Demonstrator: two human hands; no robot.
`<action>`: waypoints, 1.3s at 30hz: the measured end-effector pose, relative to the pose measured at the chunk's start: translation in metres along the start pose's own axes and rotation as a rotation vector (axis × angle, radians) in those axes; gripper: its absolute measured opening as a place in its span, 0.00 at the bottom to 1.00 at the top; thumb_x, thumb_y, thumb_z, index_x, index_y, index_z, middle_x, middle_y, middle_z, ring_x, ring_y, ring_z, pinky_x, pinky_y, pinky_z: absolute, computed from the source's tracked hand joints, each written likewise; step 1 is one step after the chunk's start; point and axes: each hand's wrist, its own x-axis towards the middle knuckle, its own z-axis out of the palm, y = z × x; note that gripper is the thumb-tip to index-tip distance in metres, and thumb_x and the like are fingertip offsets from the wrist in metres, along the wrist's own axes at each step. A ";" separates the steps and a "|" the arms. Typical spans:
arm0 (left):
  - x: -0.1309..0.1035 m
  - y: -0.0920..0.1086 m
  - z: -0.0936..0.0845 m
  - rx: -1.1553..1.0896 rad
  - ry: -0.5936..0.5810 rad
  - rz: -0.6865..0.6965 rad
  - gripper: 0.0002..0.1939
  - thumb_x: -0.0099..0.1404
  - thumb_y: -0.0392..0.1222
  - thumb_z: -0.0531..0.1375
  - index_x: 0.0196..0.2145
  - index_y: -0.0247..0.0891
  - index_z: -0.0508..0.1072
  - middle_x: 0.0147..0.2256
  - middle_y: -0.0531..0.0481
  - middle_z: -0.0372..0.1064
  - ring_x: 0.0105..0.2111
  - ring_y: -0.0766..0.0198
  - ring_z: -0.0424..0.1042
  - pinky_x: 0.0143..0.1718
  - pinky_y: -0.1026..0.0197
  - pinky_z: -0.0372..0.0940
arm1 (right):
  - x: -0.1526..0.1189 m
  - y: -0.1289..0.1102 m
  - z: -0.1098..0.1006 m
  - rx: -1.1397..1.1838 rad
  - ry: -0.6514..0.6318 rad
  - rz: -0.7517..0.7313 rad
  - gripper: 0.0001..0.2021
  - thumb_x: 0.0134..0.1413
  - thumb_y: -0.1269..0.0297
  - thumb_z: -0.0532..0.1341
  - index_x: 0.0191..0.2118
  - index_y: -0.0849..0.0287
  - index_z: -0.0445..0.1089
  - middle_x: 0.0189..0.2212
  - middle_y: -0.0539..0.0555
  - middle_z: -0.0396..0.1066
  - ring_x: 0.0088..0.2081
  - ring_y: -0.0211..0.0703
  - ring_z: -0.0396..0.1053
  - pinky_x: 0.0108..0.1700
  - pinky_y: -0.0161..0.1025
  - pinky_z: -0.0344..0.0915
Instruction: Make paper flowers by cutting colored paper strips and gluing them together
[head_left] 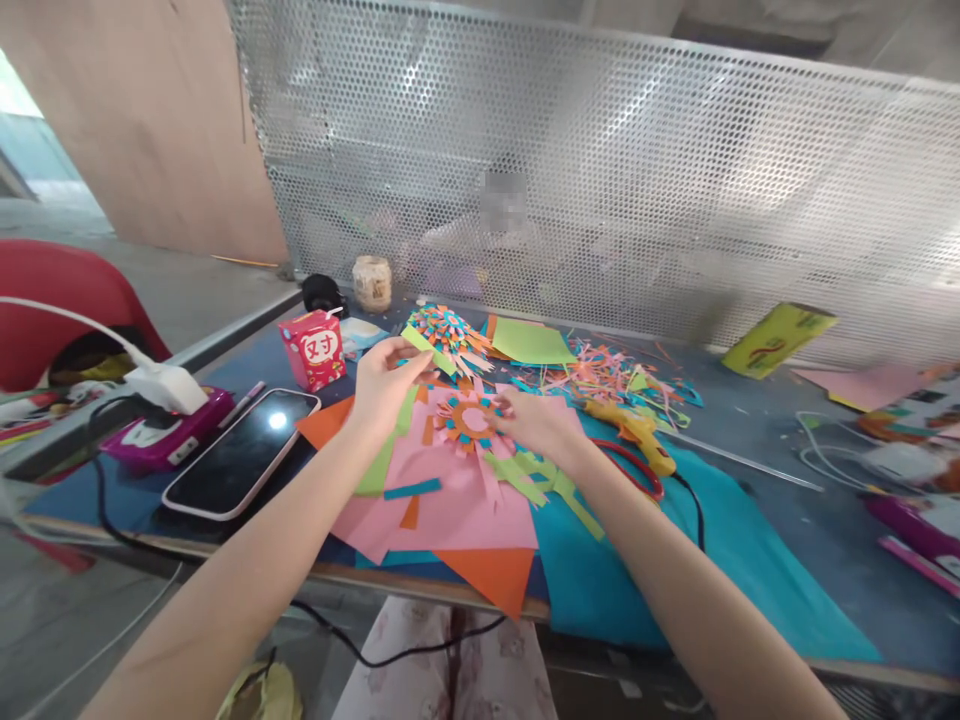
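Note:
My left hand [394, 375] pinches a light green paper strip [429, 349], raised above the pile of coloured sheets. At the middle of the pile, my right hand [536, 420] has its fingers at the right rim of a ring-shaped paper flower [472, 420] in orange, blue and pink. The flower lies on pink paper [450, 515]. Cut green pieces [525, 475] lie under and beside my right wrist. A blue strip [412, 489] rests on the pink sheet. Behind my left hand stands a finished-looking fringed paper flower [446, 325].
A yellow glue gun [637, 435] and red-handled scissors [634, 465] lie right of my right hand. Paper scraps [600, 370] heap behind. On the left are a phone [244, 455], a purple power strip [169, 430] and a red drink carton [313, 350]. A perforated metal screen [600, 180] bounds the back.

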 end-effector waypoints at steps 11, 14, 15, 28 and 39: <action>0.000 -0.004 -0.002 0.063 -0.018 0.034 0.12 0.43 0.36 0.67 0.24 0.33 0.68 0.23 0.55 0.66 0.23 0.70 0.69 0.29 0.63 0.69 | 0.005 0.004 0.015 0.208 -0.110 0.030 0.20 0.45 0.58 0.64 0.43 0.64 0.65 0.40 0.60 0.71 0.38 0.43 0.71 0.34 0.34 0.64; -0.001 -0.004 -0.001 0.083 -0.022 0.037 0.11 0.43 0.36 0.67 0.24 0.33 0.68 0.24 0.55 0.67 0.24 0.69 0.69 0.28 0.64 0.69 | 0.006 0.007 0.017 0.275 -0.153 0.025 0.27 0.38 0.60 0.68 0.46 0.64 0.64 0.41 0.60 0.70 0.37 0.44 0.70 0.34 0.35 0.65; -0.001 -0.004 -0.002 0.091 -0.023 0.038 0.11 0.43 0.36 0.67 0.25 0.33 0.68 0.24 0.54 0.67 0.24 0.69 0.69 0.28 0.64 0.69 | 0.006 0.007 0.017 0.285 -0.164 0.029 0.28 0.37 0.61 0.68 0.47 0.65 0.64 0.42 0.60 0.70 0.38 0.44 0.70 0.34 0.35 0.65; 0.004 -0.009 -0.004 0.083 0.024 0.069 0.14 0.40 0.37 0.69 0.24 0.33 0.68 0.22 0.57 0.65 0.22 0.69 0.69 0.28 0.62 0.70 | 0.012 0.005 0.016 0.363 -0.096 0.043 0.11 0.45 0.69 0.64 0.38 0.63 0.70 0.38 0.58 0.74 0.37 0.41 0.72 0.35 0.33 0.65; 0.005 -0.010 -0.006 0.106 0.020 0.070 0.15 0.40 0.37 0.68 0.26 0.33 0.68 0.23 0.56 0.66 0.23 0.69 0.70 0.29 0.61 0.70 | 0.023 0.002 0.027 0.497 0.013 0.125 0.08 0.41 0.74 0.65 0.19 0.60 0.66 0.21 0.53 0.71 0.27 0.41 0.69 0.31 0.36 0.63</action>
